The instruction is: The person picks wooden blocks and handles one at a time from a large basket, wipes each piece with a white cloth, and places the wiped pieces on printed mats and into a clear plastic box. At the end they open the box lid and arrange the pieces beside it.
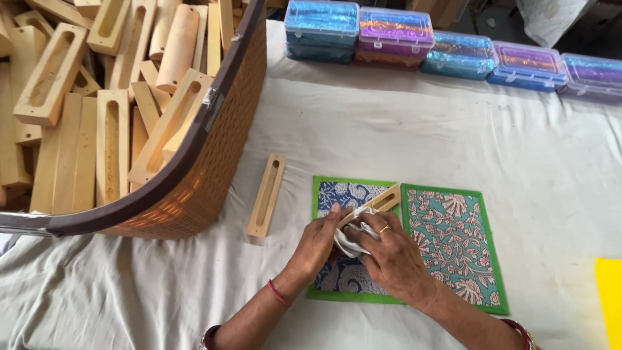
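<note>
Covering nearly the whole frame, a white cloth lies over the table, creased toward the lower left. Next in size is a brown woven basket filling the upper left of the frame, heaped with pale wooden blocks, each with a long slot cut into one face. Along the top edge, from the centre to the right corner, stands a row of clear plastic boxes with shiny blue and purple contents. In the lower centre two printed mats with green borders lie side by side and touching: a blue mat on the left and a teal mat with pink flowers on the right. A yellow sheet shows at the lower right edge.

Just left of the blue mat, between it and the basket, one loose wooden block lies flat on the cloth, slot facing up, tilted slightly.

Over the blue mat, the left hand is closed around the lower end of another slotted block, which points up and to the right, its far end reaching the seam between the two mats. The right hand, with a ring on one finger, is curled around a crumpled white rag and presses it against the block's near end. A red thread circles the left wrist, and a bangle shows on the right forearm at the bottom edge.
</note>
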